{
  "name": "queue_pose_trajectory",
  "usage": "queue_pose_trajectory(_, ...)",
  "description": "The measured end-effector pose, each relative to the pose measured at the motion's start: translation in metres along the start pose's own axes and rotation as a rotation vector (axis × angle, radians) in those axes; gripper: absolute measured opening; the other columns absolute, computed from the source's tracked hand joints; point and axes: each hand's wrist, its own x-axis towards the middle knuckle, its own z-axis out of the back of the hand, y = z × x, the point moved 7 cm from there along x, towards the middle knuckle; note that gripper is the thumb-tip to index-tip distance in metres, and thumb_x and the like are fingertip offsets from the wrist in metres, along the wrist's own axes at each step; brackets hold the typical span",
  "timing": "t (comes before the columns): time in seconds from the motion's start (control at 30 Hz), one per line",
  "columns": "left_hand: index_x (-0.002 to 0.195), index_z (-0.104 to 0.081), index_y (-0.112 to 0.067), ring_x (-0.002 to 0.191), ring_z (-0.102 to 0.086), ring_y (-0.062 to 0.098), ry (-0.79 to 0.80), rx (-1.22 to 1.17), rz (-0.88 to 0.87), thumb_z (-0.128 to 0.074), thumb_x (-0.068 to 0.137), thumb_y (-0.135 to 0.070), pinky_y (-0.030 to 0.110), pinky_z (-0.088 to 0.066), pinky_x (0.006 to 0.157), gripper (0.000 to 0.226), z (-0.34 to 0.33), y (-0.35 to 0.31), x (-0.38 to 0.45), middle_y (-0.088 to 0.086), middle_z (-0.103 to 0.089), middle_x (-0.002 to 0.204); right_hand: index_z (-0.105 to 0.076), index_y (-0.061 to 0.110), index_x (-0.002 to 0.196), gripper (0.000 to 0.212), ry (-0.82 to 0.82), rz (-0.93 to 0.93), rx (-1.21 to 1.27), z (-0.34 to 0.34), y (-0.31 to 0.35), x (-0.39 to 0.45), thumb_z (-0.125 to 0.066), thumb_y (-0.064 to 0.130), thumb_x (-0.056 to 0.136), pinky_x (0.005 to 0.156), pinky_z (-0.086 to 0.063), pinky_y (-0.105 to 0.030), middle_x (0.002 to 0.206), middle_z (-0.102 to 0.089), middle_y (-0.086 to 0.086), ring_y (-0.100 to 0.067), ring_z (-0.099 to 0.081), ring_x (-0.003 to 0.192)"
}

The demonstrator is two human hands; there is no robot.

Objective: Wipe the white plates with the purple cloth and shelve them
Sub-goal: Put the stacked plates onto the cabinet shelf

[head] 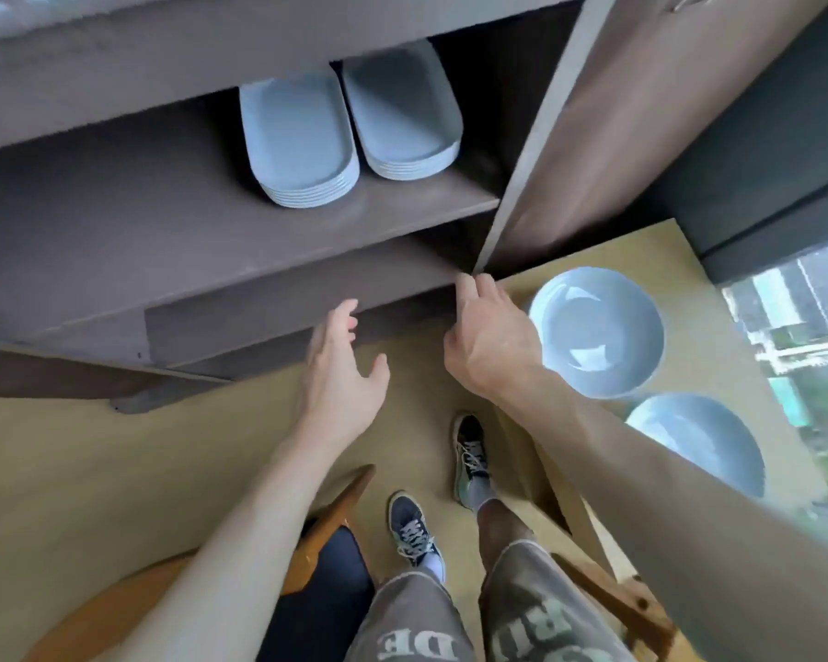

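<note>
Two stacks of white oblong plates stand side by side on a brown cabinet shelf (211,241), the left stack (300,140) slightly nearer than the right stack (402,112). My left hand (343,370) hovers with its fingers spread and relaxed, holding nothing, in front of the lower shelf edge. My right hand (486,332) touches the bottom corner of the open cabinet door (608,136) with its fingertips. No purple cloth is in view.
Two white bowls, a far bowl (598,332) and a near bowl (699,441), sit on a light wooden table (718,289) to the right. A wooden chair (316,547) with a dark seat stands below me. A window (804,327) is at the far right.
</note>
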Motion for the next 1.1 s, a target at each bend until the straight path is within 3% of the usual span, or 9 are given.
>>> queue_pose_trajectory(0.23, 0.153, -0.035, -0.023, 0.131, -0.05, 0.016, 0.505, 0.128, -0.192, -0.066, 0.095, -0.019, 0.034, -0.044, 0.103, 0.066, -0.139, -0.062, -0.141, -0.002, -0.046, 0.143, -0.043, 0.012, 0.133, 0.043, 0.137, -0.473, 0.074, -0.059, -0.174, -0.21, -0.056, 0.02, 0.093, 0.092, -0.051, -0.045, 0.128, -0.05, -0.01, -0.033, -0.055, 0.119)
queue_pose_trajectory(0.43, 0.16, -0.023, -0.02, 0.146, -0.036, 0.024, 0.9, 0.378, -0.449, -0.061, 0.098, -0.029, 0.04, -0.034, 0.118, 0.073, -0.271, -0.135, -0.252, 0.003, -0.034, 0.158, -0.044, 0.013, 0.134, 0.042, 0.108, -0.856, 0.136, -0.116, -0.313, -0.388, -0.05, 0.024, 0.094, 0.09, -0.046, -0.047, 0.133, -0.051, -0.014, -0.035, -0.05, 0.118)
queue_pose_trajectory(0.57, 0.163, -0.016, -0.024, 0.151, -0.031, 0.023, 1.093, 0.416, -0.445, -0.069, 0.093, -0.035, 0.038, -0.031, 0.12, 0.089, -0.363, -0.167, -0.319, 0.0, -0.027, 0.166, -0.009, 0.033, 0.161, 0.083, 0.19, -1.062, 0.22, -0.158, -0.382, -0.47, -0.056, 0.055, 0.096, 0.117, -0.022, -0.065, 0.17, -0.002, -0.004, -0.037, -0.006, 0.155)
queue_pose_trajectory(0.63, 0.163, -0.018, -0.024, 0.149, -0.035, 0.021, 1.132, 0.22, -0.219, -0.079, 0.087, -0.028, 0.036, -0.036, 0.118, 0.098, -0.4, -0.174, -0.337, 0.001, -0.03, 0.165, 0.001, 0.037, 0.161, 0.093, 0.169, -1.149, 0.303, -0.175, -0.409, -0.493, -0.057, 0.063, 0.093, 0.118, -0.014, -0.068, 0.171, 0.008, -0.001, -0.036, 0.003, 0.157)
queue_pose_trajectory(0.73, 0.162, -0.021, -0.017, 0.133, -0.047, 0.02, 1.051, 0.051, 0.137, -0.078, 0.087, -0.016, 0.026, -0.039, 0.098, 0.094, -0.461, -0.175, -0.358, 0.001, -0.043, 0.152, 0.003, 0.033, 0.163, 0.094, 0.035, -1.289, 0.52, -0.201, -0.46, -0.523, -0.055, 0.06, 0.094, 0.121, -0.009, -0.067, 0.172, 0.007, -0.002, -0.032, 0.003, 0.158)
queue_pose_trajectory(0.8, 0.153, -0.032, -0.014, 0.118, -0.054, 0.019, 0.982, 0.075, 0.206, -0.076, 0.083, -0.017, 0.029, -0.045, 0.09, 0.083, -0.493, -0.169, -0.358, 0.0, -0.052, 0.143, 0.004, 0.029, 0.164, 0.095, -0.079, -1.327, 0.675, -0.217, -0.49, -0.529, -0.056, 0.055, 0.095, 0.122, -0.009, -0.065, 0.172, 0.002, 0.0, -0.029, -0.002, 0.158)
queue_pose_trajectory(0.9, 0.147, -0.04, -0.011, 0.117, -0.059, 0.025, 0.88, 0.171, 0.206, -0.07, 0.077, -0.022, 0.033, -0.05, 0.089, 0.077, -0.522, -0.16, -0.347, 0.006, -0.053, 0.14, 0.002, 0.021, 0.164, 0.097, -0.178, -1.283, 0.87, -0.237, -0.522, -0.516, -0.058, 0.05, 0.094, 0.122, -0.021, -0.057, 0.169, -0.021, 0.0, -0.027, -0.022, 0.154)
queue_pose_trajectory(0.97, 0.141, -0.046, -0.01, 0.114, -0.06, 0.025, 0.822, 0.219, 0.169, -0.068, 0.08, -0.021, 0.032, -0.049, 0.084, 0.065, -0.532, -0.156, -0.339, 0.006, -0.056, 0.135, -0.017, 0.017, 0.161, 0.088, -0.252, -1.269, 1.03, -0.249, -0.532, -0.504, -0.062, 0.046, 0.091, 0.116, -0.036, -0.047, 0.157, -0.044, -0.004, -0.028, -0.044, 0.141)
queue_pose_trajectory(1.1, 0.134, -0.049, -0.007, 0.109, -0.062, 0.024, 0.846, 0.191, 0.206, -0.073, 0.084, -0.018, 0.034, -0.053, 0.091, 0.056, -0.533, -0.149, -0.332, 0.005, -0.061, 0.122, -0.059, 0.012, 0.121, 0.042, -0.493, -1.389, 1.314, -0.258, -0.541, -0.495, -0.072, 0.028, 0.084, 0.094, -0.056, -0.043, 0.115, -0.068, -0.005, -0.026, -0.067, 0.102)
